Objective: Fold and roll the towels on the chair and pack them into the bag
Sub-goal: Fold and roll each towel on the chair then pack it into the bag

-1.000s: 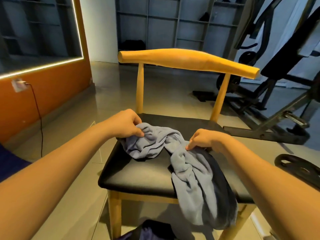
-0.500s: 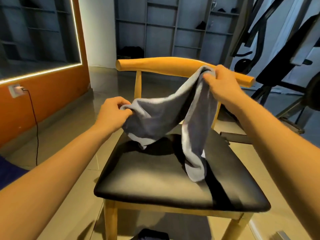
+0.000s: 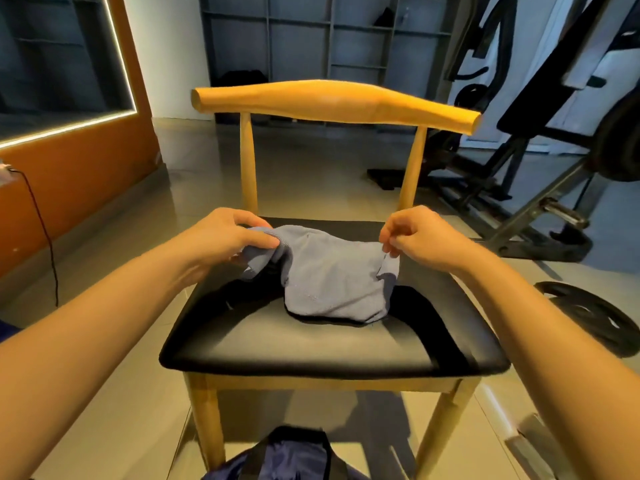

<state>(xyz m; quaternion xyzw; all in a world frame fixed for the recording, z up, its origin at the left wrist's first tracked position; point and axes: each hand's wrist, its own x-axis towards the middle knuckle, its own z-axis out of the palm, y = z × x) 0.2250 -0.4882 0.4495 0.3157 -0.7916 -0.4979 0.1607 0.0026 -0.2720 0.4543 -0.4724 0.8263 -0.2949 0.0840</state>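
- Left hand (image 3: 228, 237): fingers curled, thumb and fingertips pinched on the left top corner of the grey towel (image 3: 329, 275); the corner is bunched and folded under the thumb.
- Right hand (image 3: 415, 237): nearly closed, fingertips nipping the right top corner of the towel; the remaining fingers are curled in toward the palm.
- Towel: stretched between the two hands over the back half of the seat; its lower part sags down and rests on the seat near the centre, somewhat toward the right side. A dark shadow lies under it.
- Chair (image 3: 242, 351): black padded seat on a pale wooden frame, with a curved wooden backrest rail at the far edge. The front half of the seat is bare.
- Bag (image 3: 294, 459): dark blue with black straps, on the floor below the front edge of the seat, only partly in view at the bottom of the picture.
- Room: glossy tiled floor (image 3: 311, 174); orange wall panel (image 3: 76, 168) with a lit strip on the left and a black cable hanging down it; grey shelving (image 3: 311, 46) behind; black gym equipment (image 3: 519, 161) and a weight plate (image 3: 595, 317) on the right.
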